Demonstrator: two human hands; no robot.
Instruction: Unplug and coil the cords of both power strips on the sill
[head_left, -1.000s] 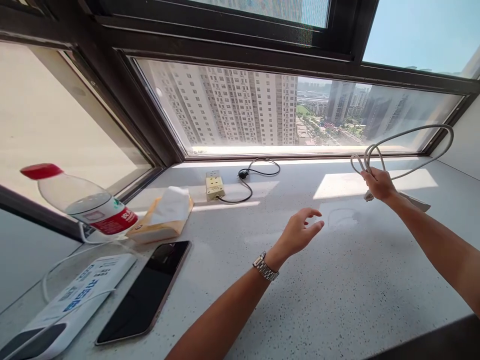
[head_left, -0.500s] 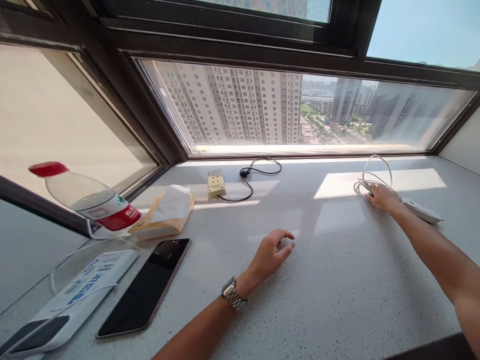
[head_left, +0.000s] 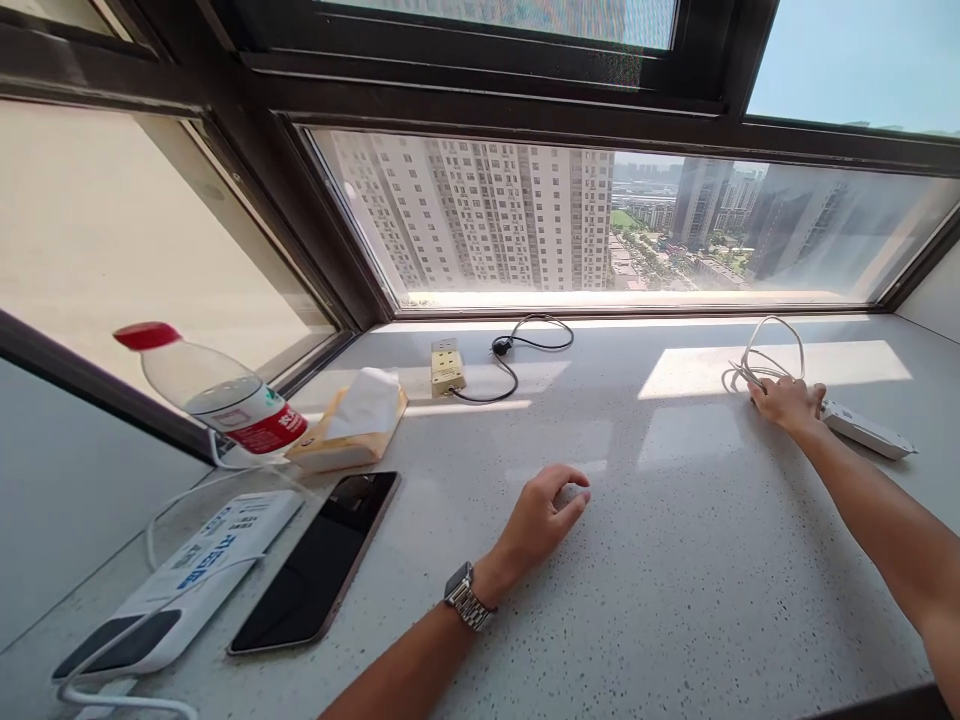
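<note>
My right hand (head_left: 787,405) lies far right on the speckled stone sill (head_left: 675,590), fingers closed over a coiled white cable (head_left: 776,345) that loops up beside it. That cable belongs to a white power strip (head_left: 870,432) lying flat just right of the hand. Around mid-sill my left hand (head_left: 547,512) rests on its fingertips, loosely curled and holding nothing, with a metal watch (head_left: 466,597) on its wrist.
At the left stand a water bottle with a red cap (head_left: 225,395), a tissue pack (head_left: 360,415), a dark phone (head_left: 319,560) and a white power bank (head_left: 195,580) with its cord. A yellow socket (head_left: 447,366) with a black cable (head_left: 517,345) sits by the window.
My right hand has brought the raised cable coil down onto the sill and stays on it. My left hand dropped from the air to rest on the stone.
</note>
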